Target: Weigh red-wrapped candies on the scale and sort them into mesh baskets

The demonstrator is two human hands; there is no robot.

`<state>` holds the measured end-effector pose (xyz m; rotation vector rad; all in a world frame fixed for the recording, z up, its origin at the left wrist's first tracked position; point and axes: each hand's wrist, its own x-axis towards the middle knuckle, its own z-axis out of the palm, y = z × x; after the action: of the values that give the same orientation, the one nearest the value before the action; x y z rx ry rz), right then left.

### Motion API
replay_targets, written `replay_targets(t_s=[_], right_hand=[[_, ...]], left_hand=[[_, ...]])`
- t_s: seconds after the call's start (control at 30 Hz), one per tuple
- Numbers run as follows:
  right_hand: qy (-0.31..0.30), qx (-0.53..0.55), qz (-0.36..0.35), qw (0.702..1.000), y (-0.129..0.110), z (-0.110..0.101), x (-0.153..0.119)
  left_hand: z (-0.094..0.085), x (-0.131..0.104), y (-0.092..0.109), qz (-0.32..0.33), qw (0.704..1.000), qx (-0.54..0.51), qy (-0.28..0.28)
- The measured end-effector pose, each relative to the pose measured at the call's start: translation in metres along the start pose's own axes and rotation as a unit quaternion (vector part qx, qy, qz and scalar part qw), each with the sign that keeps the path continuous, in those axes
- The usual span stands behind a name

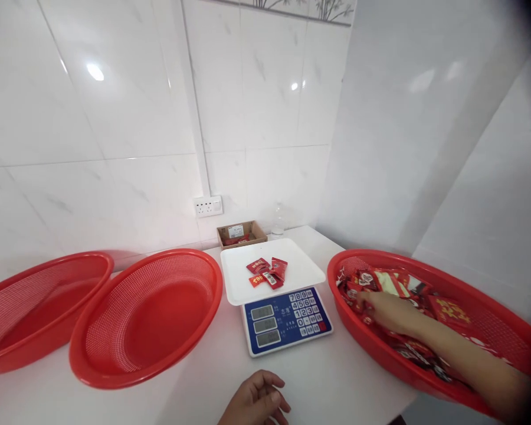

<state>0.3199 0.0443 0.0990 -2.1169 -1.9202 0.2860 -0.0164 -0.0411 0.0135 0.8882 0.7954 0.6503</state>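
My left hand (259, 402) rests in front of the scale at the lower middle, fingers loosely bent and apart, holding nothing. My right hand (376, 308) reaches into the red basket (358, 342) on the right, with its fingers curled down among red packets (451, 311). What those fingers hold is hidden. Between the baskets stands a digital scale (287, 321) with a blue keypad panel and a white weighing tray (239, 284). Several small red packets (268, 273) lie in a loose group on that tray.
Two more red baskets, one (146, 378) nearer the scale and another (39, 348) at far left, stand on the white table (203, 378). Behind the scale sit a cardboard box (243, 235) with red packets and a clear bottle (278, 221). A wall socket (207, 206) is above.
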Motion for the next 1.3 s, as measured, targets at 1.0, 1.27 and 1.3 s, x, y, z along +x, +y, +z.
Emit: replay_targets(t_s=[1.0,1.27,1.3], right_hand=[[0.010,0.084,-0.191,0.978,-0.159,0.009,0.028],[0.196,0.010,-0.109,0.975,-0.054,0.002,-0.018],[0.222,-0.017,-0.116,0.968,-0.043,0.006,-0.024]], left_hand=[[0.001,-0.005,0.005,0.030,0.999,0.020,-0.005],[-0.002,-0.002,-0.006,0.050,0.997,0.056,0.005],[-0.002,-0.002,-0.007,0.052,0.995,0.081,0.006]])
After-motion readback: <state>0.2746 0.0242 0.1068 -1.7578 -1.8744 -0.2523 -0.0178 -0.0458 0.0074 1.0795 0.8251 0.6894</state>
